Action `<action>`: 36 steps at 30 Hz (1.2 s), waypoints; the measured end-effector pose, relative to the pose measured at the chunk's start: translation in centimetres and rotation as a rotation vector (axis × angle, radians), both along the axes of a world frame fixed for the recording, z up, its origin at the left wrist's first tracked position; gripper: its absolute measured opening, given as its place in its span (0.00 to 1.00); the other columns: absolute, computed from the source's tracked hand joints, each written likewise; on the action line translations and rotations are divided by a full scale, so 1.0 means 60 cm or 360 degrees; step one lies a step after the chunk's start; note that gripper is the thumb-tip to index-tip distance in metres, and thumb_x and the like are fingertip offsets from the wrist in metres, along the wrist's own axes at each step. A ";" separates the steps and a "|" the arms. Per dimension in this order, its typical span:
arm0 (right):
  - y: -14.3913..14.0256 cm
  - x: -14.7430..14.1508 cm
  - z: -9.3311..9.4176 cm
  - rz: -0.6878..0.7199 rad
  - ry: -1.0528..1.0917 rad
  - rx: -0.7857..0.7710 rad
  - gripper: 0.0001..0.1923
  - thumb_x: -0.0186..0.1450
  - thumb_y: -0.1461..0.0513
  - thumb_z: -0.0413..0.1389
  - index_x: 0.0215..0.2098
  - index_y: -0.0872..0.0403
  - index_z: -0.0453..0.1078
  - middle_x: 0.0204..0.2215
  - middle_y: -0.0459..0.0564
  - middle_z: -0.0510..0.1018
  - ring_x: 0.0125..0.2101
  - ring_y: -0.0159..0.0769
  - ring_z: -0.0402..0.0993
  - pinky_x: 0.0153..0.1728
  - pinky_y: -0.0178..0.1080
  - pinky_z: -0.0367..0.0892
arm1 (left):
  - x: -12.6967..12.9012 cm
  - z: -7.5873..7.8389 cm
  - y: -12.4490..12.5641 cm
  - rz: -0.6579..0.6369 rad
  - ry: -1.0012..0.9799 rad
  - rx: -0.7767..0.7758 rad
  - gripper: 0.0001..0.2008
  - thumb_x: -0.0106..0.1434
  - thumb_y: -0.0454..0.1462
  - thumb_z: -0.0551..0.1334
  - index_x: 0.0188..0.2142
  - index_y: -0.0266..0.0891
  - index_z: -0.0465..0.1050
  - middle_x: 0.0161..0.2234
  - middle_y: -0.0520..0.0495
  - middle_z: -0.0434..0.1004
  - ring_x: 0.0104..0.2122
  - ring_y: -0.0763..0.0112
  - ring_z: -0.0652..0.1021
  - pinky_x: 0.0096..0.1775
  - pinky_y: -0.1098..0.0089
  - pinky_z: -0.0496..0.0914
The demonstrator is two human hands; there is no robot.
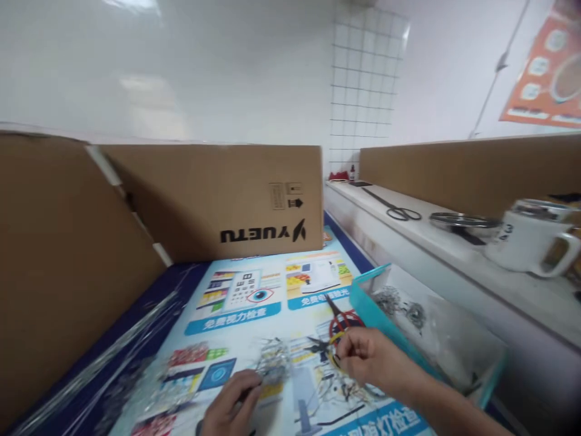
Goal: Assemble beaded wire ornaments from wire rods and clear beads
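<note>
My left hand (233, 404) is at the bottom centre, thumb and forefinger brought together; whatever sits between them is too small to make out. Just beyond its fingertips lies a tangled heap of thin, clear and wiry pieces (273, 362). My right hand (365, 354) has its fingers curled into a pinch, their contents hidden. Beside and partly behind those fingers are pliers (321, 347) with yellow-and-black handles, jaws apart; I cannot tell whether the hand touches them. Red-handled scissors (340, 322) lie just beyond. Below the right hand, small loose wiry pieces (347, 390) are scattered.
A turquoise-edged box (454, 330) at right contains wiry bundles and clear plastic bags. Cardboard panels (195, 200) stand left and behind. On the white ledge (426, 239) are scissors (399, 212), a round metal dish (463, 221) and a white mug (521, 239). Clear plastic wrap (113, 345) lies at left.
</note>
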State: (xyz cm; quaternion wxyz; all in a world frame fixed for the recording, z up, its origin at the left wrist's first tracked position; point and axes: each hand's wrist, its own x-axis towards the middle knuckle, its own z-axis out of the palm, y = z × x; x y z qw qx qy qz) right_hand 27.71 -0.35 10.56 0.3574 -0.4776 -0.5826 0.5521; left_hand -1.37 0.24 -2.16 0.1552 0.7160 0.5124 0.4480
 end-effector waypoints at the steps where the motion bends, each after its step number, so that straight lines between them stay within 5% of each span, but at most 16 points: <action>1: 0.001 -0.031 -0.016 0.0029 0.0015 -0.0084 0.04 0.52 0.64 0.55 0.23 0.55 0.63 0.14 0.37 0.63 0.14 0.22 0.55 0.14 0.26 0.54 | 0.004 0.008 -0.003 -0.0023 -0.0054 -0.0056 0.09 0.58 0.43 0.59 0.29 0.41 0.74 0.33 0.47 0.78 0.35 0.65 0.78 0.36 0.71 0.74; 6: 0.015 -0.159 -0.098 0.0087 0.0096 -0.0180 0.03 0.50 0.64 0.54 0.23 0.55 0.62 0.15 0.39 0.67 0.13 0.25 0.60 0.13 0.27 0.56 | 0.018 0.036 -0.017 -0.0197 -0.0167 -0.0143 0.06 0.60 0.38 0.57 0.29 0.40 0.70 0.30 0.48 0.76 0.31 0.69 0.76 0.33 0.73 0.71; 10: 0.023 -0.204 -0.121 0.0033 0.0029 -0.0051 0.02 0.51 0.67 0.52 0.23 0.55 0.61 0.14 0.37 0.63 0.15 0.24 0.56 0.16 0.28 0.55 | 0.008 0.031 -0.018 -0.0191 -0.0342 -0.0260 0.06 0.61 0.37 0.55 0.30 0.40 0.69 0.29 0.49 0.74 0.31 0.69 0.74 0.33 0.72 0.69; 29: 0.039 -0.182 -0.121 -0.0148 0.0096 0.0054 0.04 0.56 0.65 0.53 0.23 0.56 0.63 0.23 0.44 0.69 0.23 0.28 0.61 0.22 0.31 0.54 | 0.015 0.020 -0.010 -0.0723 -0.0961 -0.0593 0.10 0.61 0.43 0.54 0.28 0.40 0.62 0.38 0.44 0.74 0.41 0.64 0.72 0.43 0.67 0.64; 36: 0.038 -0.184 -0.137 -0.0109 0.0152 0.0024 0.03 0.55 0.67 0.51 0.24 0.56 0.62 0.19 0.41 0.66 0.20 0.26 0.57 0.22 0.30 0.53 | 0.015 0.015 -0.009 -0.0475 -0.0888 -0.0735 0.10 0.60 0.43 0.56 0.27 0.39 0.64 0.35 0.45 0.77 0.37 0.65 0.75 0.39 0.69 0.66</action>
